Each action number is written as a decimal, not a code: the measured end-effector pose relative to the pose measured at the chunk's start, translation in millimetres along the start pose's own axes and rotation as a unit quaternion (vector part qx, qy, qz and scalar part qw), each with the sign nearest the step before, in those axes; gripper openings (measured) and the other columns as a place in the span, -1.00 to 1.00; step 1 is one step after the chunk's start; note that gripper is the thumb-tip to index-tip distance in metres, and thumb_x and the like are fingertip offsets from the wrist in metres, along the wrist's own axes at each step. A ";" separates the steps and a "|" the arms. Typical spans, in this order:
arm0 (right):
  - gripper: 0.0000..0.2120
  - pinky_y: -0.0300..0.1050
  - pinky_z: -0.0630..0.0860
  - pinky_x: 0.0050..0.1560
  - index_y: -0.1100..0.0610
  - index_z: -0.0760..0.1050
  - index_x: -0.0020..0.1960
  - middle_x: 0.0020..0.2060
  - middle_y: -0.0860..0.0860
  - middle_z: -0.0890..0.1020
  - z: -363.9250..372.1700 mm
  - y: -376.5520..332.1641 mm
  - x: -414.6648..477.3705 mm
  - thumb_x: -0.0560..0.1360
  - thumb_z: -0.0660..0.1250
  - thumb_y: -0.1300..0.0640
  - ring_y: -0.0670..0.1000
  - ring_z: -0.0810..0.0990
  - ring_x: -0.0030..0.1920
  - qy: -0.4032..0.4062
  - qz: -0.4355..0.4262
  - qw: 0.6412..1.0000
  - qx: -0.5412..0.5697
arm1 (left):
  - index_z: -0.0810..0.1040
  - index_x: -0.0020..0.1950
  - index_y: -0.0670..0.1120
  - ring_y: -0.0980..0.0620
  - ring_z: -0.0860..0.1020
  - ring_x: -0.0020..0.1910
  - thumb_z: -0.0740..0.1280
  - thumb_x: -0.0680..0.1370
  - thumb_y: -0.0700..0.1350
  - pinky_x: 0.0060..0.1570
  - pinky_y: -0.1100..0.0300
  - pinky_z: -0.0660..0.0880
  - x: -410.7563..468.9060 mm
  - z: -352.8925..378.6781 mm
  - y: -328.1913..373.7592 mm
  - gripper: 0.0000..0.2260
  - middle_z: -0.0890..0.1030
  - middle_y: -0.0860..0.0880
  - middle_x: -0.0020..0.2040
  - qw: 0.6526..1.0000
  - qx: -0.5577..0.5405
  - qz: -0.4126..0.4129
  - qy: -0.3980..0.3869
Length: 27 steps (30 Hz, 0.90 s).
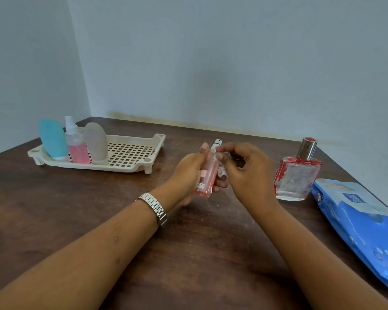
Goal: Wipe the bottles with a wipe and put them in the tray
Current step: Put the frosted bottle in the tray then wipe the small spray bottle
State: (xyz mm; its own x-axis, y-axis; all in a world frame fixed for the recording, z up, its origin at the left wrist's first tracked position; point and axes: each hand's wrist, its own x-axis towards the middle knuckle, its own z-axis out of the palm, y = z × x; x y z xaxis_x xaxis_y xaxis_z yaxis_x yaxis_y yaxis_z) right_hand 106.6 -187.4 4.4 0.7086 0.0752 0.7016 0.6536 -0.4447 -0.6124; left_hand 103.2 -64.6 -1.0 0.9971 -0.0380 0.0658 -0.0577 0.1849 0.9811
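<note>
Right of the tray (130, 163), the left hand (188, 173) curls its fingers round a pink bottle (208, 175), while the right hand (249, 173) pinches a wipe (221, 173) against its neck.

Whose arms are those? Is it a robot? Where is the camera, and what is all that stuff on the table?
It is not a robot. Those are a person's two arms. The camera sits on the person's head and looks down, so you see what they see.

The left hand, the one with the watch, grips a pink bottle. The right hand pinches a white wipe against it.

On the brown table there is a cream tray. Three bottles stand in it: a blue bottle, a second pink bottle and a grey bottle.

On the right stands a glass bottle with red edges. Next to it lies a blue wipes pack.
</note>
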 end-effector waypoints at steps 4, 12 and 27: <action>-0.85 -0.50 0.43 -0.23 0.07 0.61 0.04 -0.18 -0.09 0.60 4.3 -2.3 -3.8 0.48 0.37 0.16 -0.22 0.55 -0.21 -0.017 0.009 1.000 -0.008 | 0.49 0.02 -0.17 0.02 0.56 -0.45 0.10 0.64 0.10 -0.45 0.20 0.53 4.9 -4.8 0.6 -0.64 0.60 -0.10 -0.33 0.999 -0.020 0.003 0.038; -0.85 -0.33 0.45 -0.28 0.07 0.64 0.03 -0.27 -0.08 0.57 12.1 -11.0 -11.6 0.47 0.39 0.12 -0.15 0.50 -0.27 -0.111 -0.077 0.987 -0.092 | 0.53 -0.07 -0.12 0.01 0.56 -0.34 0.10 0.64 0.12 -0.30 0.14 0.51 11.7 -12.5 2.5 -0.63 0.57 -0.09 -0.29 0.990 -0.020 -0.010 0.137; -0.85 -0.52 0.37 -0.21 0.09 0.62 0.04 -0.21 -0.14 0.54 14.1 -9.1 -11.9 0.49 0.36 0.16 -0.27 0.47 -0.28 -0.098 -0.019 0.991 -0.085 | 0.50 -0.08 -0.10 0.10 0.56 -0.41 0.07 0.66 0.09 -0.45 0.30 0.50 7.6 -9.2 -1.4 -0.65 0.57 -0.06 -0.28 0.993 0.037 0.002 0.115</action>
State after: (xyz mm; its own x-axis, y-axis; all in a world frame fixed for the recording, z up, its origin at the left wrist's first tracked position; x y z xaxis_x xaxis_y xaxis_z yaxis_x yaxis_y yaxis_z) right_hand 96.0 -171.7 -3.6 0.7338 0.2588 0.6281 0.6379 -0.5806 -0.5060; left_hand 111.3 -56.0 -3.6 0.9814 0.1888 0.0357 -0.0576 0.1122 0.9920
